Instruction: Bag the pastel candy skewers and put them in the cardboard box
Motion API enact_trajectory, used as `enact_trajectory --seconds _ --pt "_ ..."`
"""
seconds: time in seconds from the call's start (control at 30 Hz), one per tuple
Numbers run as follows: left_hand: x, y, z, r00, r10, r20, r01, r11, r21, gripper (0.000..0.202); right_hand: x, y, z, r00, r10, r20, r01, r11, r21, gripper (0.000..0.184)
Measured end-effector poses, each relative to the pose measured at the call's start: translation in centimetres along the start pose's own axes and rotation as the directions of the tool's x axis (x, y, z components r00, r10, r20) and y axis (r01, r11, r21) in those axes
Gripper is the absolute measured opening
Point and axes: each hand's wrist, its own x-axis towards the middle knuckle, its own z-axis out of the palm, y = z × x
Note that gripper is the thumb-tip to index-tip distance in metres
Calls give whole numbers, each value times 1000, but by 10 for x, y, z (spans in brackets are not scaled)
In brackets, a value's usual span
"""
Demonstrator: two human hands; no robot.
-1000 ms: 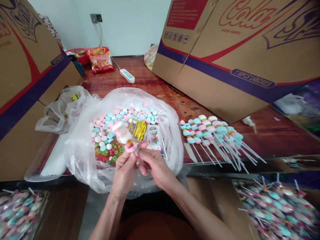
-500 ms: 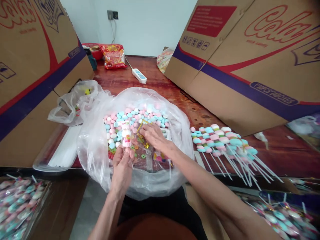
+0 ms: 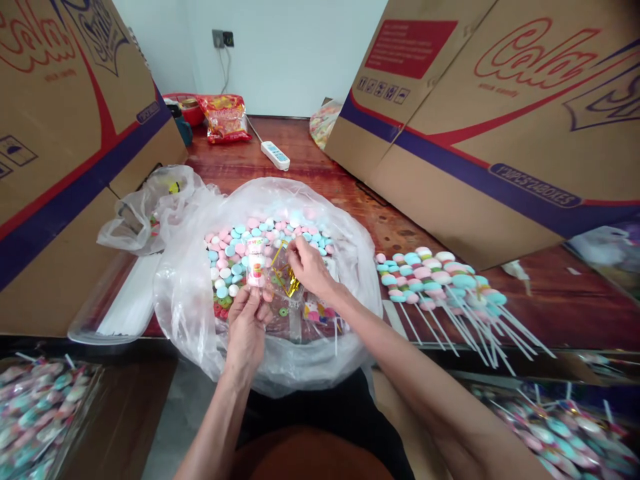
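My left hand (image 3: 249, 320) is closed around the lower end of a small printed clear candy bag (image 3: 255, 263), which stands upright with white candy inside. To its right, my right hand (image 3: 309, 267) has thumb and fingers pinched together just above a bundle of gold twist ties (image 3: 293, 287). Whatever is between those fingertips is too small to make out. Beneath both hands lie pink, blue and white marshmallow-like candies (image 3: 235, 250) and red and green ring candies (image 3: 223, 307), in a wide open plastic bag (image 3: 345, 220).
Candy skewers (image 3: 440, 280) lie on the right of the red-brown table (image 3: 300, 143). White sticks (image 3: 127, 300) fill a clear tray at left. Large cartons (image 3: 480, 133) rise on both sides. A power strip (image 3: 275, 155) and red snack packet (image 3: 225, 120) sit behind. Boxes of wrapped skewers (image 3: 40, 413) stand below.
My right hand has lifted off the gold ties, its fingers drawn into a pinch. My left hand has raised the candy bag slightly and still holds it. The view has shifted a little.
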Motion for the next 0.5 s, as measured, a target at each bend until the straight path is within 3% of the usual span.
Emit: enact_trajectory --seconds 0.07,0.1,0.17,0.23,0.33,0.5 --pt "1 -2 4 1000 17 -1 -17 1000 24 25 -8 -10 -5 986 132 -98 -95 944 318 12" --pt "1 -4 6 1000 26 2 -26 999 39 25 -14 -17 -8 970 218 -109 -131 845 519 17" --pt "0 -7 9 999 37 21 -38 996 82 23 -30 -33 -14 936 349 -45 -171 563 808 31" --pt "-3 -12 13 998 50 43 -56 988 143 20 -48 -50 -20 910 413 12 -199 412 889 31" --pt "-10 -20 19 996 72 58 -83 970 227 20 -72 -66 -23 850 527 20 -215 312 925 20" --pt "-19 -33 31 993 43 113 -65 978 199 27 -91 -68 -18 735 678 13 -163 157 974 25"
